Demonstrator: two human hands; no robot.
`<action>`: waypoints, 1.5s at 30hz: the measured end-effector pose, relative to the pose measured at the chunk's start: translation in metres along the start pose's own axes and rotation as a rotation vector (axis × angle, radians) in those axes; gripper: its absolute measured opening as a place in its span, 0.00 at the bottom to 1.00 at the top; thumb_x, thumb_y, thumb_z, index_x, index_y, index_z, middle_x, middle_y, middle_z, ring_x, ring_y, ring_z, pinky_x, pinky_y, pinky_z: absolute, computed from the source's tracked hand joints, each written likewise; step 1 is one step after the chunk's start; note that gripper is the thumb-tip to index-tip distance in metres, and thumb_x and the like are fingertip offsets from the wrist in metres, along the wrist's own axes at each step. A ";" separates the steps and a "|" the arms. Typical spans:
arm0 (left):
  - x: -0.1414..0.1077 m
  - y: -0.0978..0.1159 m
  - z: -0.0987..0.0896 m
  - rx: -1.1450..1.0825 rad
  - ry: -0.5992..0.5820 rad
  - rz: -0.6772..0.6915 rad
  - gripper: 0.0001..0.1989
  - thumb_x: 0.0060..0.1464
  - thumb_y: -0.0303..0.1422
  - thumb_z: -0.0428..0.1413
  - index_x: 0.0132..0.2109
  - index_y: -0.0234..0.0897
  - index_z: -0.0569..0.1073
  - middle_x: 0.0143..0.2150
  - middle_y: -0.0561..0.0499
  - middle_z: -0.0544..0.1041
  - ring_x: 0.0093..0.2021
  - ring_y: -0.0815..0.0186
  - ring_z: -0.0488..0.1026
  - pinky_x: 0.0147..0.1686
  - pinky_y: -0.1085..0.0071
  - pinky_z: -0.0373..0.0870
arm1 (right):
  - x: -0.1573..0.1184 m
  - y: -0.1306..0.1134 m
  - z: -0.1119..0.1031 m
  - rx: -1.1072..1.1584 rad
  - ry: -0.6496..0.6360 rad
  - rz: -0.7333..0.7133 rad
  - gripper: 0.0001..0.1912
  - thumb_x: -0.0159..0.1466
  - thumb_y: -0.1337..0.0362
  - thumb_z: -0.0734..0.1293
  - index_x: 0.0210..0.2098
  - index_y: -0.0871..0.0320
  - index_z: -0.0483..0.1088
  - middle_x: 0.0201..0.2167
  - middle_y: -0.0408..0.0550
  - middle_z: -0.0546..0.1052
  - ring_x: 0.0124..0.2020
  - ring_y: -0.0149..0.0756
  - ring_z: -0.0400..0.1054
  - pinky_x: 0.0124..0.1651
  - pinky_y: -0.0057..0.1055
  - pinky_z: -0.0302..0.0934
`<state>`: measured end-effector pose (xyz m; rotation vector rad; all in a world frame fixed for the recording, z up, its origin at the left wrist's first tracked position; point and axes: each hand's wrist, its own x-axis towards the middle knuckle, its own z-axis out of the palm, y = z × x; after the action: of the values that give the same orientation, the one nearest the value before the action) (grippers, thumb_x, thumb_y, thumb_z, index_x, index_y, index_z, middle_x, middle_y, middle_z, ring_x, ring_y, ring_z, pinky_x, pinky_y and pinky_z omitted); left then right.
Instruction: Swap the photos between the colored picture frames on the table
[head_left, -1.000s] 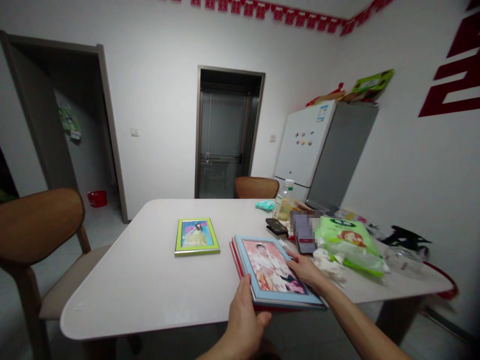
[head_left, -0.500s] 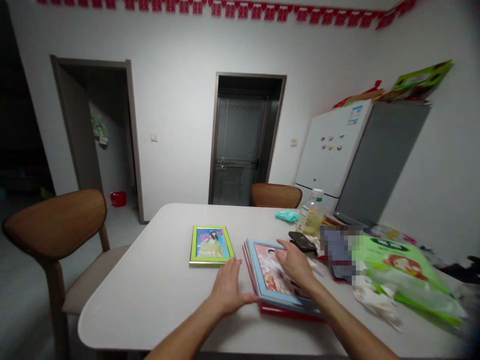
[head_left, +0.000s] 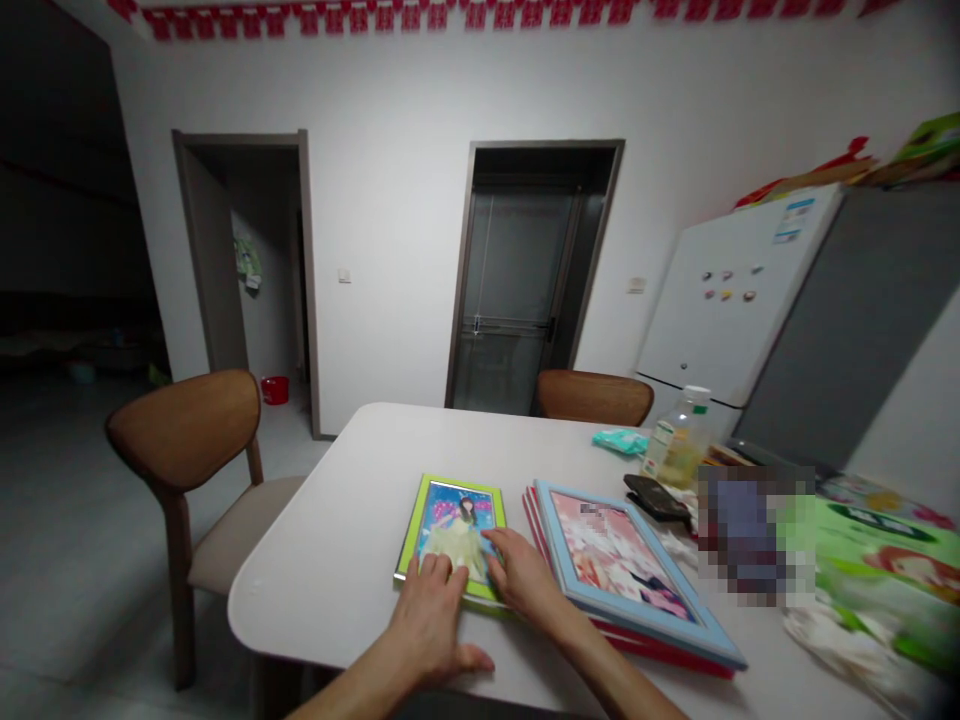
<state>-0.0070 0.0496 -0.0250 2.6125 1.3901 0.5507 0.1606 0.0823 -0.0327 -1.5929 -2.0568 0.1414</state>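
Note:
A small picture frame with a lime-green border (head_left: 454, 492) lies flat on the white table in front of me. Its picture shows a figure in a pale yellow dress. The fingers of my left hand (head_left: 431, 620) rest on the frame's near edge, the thumb spread away to the right. My right hand (head_left: 521, 580) touches the right side of the same frame with its fingertips, thumb and finger a little apart. Just right of that hand is a stack of larger picture frames, a light-blue one (head_left: 626, 545) on top of red-edged ones (head_left: 634, 645). My right forearm passes near its left edge.
A black phone-like object (head_left: 656, 497), a bottle of yellowish liquid (head_left: 679, 440) and a teal packet (head_left: 620, 441) are at the right of the white table (head_left: 322, 570). A green tissue pack (head_left: 885, 560) lies farther right. Wooden chairs (head_left: 187, 430) stand left and behind.
My right hand has left the blue-framed stack and moved left to the lime-green frame. My left hand now lies on that frame, which appears slightly nearer. The view has turned left.

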 end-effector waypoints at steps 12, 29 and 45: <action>-0.052 0.003 -0.009 0.039 0.095 0.100 0.19 0.39 0.24 0.52 0.43 0.41 0.65 0.39 0.51 0.67 0.40 0.59 0.62 0.41 0.63 0.61 | -0.050 0.030 -0.047 -0.286 0.059 0.097 0.18 0.50 0.71 0.58 0.39 0.60 0.71 0.47 0.56 0.68 0.49 0.43 0.60 0.53 0.38 0.51; -0.040 -0.028 -0.017 -1.049 0.423 -0.410 0.30 0.42 0.33 0.53 0.53 0.31 0.53 0.42 0.43 0.72 0.40 0.60 0.71 0.42 0.65 0.66 | -0.021 -0.053 0.010 0.295 0.061 0.011 0.21 0.55 0.58 0.60 0.45 0.61 0.66 0.46 0.53 0.69 0.48 0.39 0.61 0.52 0.34 0.53; -0.045 -0.046 0.004 -0.174 0.044 -0.318 0.31 0.49 0.39 0.47 0.57 0.25 0.53 0.58 0.38 0.56 0.58 0.58 0.52 0.56 0.61 0.44 | -0.027 -0.035 0.011 0.004 -0.027 -0.040 0.14 0.54 0.64 0.59 0.38 0.52 0.72 0.37 0.49 0.69 0.41 0.38 0.60 0.43 0.30 0.54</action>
<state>-0.0643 0.0387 -0.0529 2.1993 1.6470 0.6523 0.1299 0.0493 -0.0376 -1.5545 -2.1063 0.1531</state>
